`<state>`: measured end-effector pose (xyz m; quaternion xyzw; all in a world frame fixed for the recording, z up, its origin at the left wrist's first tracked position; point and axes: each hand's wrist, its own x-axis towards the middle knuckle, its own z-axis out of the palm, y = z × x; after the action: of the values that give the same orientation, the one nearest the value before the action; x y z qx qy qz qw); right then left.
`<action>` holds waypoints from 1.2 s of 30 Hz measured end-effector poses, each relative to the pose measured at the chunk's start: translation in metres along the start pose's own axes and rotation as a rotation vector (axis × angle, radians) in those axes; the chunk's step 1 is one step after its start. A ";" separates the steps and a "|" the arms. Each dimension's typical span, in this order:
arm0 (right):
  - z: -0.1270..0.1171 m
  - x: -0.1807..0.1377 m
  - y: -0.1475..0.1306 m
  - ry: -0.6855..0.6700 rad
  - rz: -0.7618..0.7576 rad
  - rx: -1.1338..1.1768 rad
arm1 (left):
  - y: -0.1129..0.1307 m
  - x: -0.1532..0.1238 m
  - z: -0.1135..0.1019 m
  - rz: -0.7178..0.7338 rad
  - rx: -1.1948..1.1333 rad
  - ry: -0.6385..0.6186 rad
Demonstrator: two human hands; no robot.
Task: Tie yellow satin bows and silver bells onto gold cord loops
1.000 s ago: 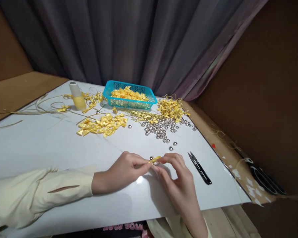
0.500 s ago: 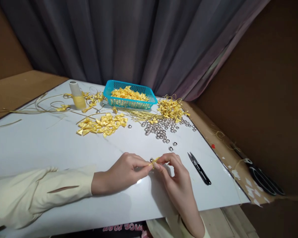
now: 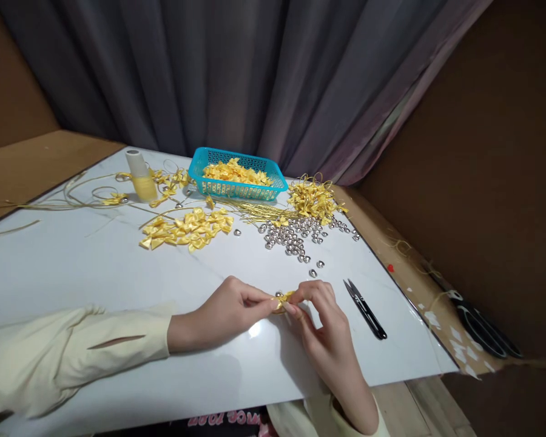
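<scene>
Between my two hands is a small yellow ribbon bow (image 3: 282,298), partly covered by the fingertips. A silver bead (image 3: 278,294) shows at its far side; whether it is fastened there I cannot tell. My left hand (image 3: 236,308) pinches the bow's left side between thumb and forefinger. From the right, my right hand (image 3: 323,315) pinches the other side, its fingers curled. Black thread snips (image 3: 366,311) lie on the table to the right of my right hand. Loose silver beads (image 3: 295,237) are scattered beyond my hands.
Yellow bows (image 3: 186,229) lie in a pile at centre left. More fill a turquoise basket (image 3: 239,192) at the back. Beside it are gold cords (image 3: 264,211) and a heap of corded bows (image 3: 316,200). A glue bottle (image 3: 141,176) stands left; black scissors (image 3: 482,331) lie right.
My fingertips have shifted slightly on the bow, and more of its yellow ribbon shows between them. Both hands stay in nearly the same place.
</scene>
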<state>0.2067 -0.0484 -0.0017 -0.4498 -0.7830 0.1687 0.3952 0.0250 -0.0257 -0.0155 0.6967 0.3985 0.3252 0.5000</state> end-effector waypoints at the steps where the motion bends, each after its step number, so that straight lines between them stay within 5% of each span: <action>1: 0.000 0.000 0.000 0.001 -0.011 -0.014 | 0.000 0.000 0.000 -0.003 -0.008 0.000; 16: 0.003 0.000 0.001 -0.015 -0.056 -0.089 | 0.003 -0.001 0.000 0.052 0.057 0.014; 26: -0.005 -0.002 -0.001 0.008 -0.194 -0.247 | 0.004 0.000 0.000 -0.054 0.026 0.023; 36: 0.004 -0.002 0.001 0.004 -0.041 -0.142 | 0.007 -0.001 0.000 0.189 0.153 0.048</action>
<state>0.2048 -0.0494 -0.0053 -0.4609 -0.8013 0.1037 0.3670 0.0264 -0.0283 -0.0084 0.7593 0.3667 0.3562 0.4025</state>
